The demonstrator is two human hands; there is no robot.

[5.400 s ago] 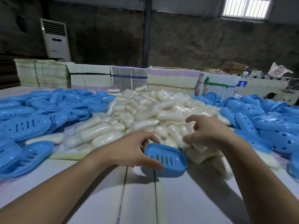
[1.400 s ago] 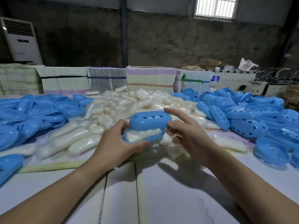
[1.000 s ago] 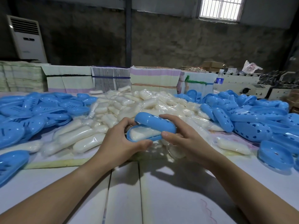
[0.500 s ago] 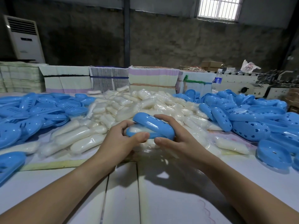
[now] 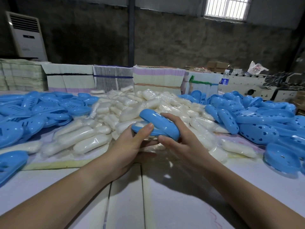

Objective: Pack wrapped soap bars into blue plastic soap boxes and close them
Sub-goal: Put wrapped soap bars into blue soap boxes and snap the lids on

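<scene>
Blue plastic fills our grip: the soap box point(image 5: 156, 125) sits between both hands, lifted off the white table point(image 5: 165, 195) and just in front of the heap of wrapped soap bars point(image 5: 125, 109). Our left hand point(image 5: 130, 146) curls round the tray end, thumb pressed on its rim, and our right hand point(image 5: 183, 142) wraps the lid point(image 5: 160, 123) from the far side, fingers over the top and thumb beneath. A pale sliver of the wrapped bar point(image 5: 140, 124) shows inside, just above our left thumb, so we judge the lid has not yet seated there; it rides tilted, lower by our right hand than by our left.

Several things could spoil this close. If we squeeze while the lid sits skewed, one end may snap in and the other spring out. Loose wrapper film could catch in the seam and hold the halves apart. The plastic looks glossy, so a hard press with our thumbs near the edges might shoot the box out of our hands into the bars just beyond our fingers. Spare trays point(image 5: 41, 113) lie well off past our left hand, spare lids point(image 5: 257, 123) past our right.
</scene>
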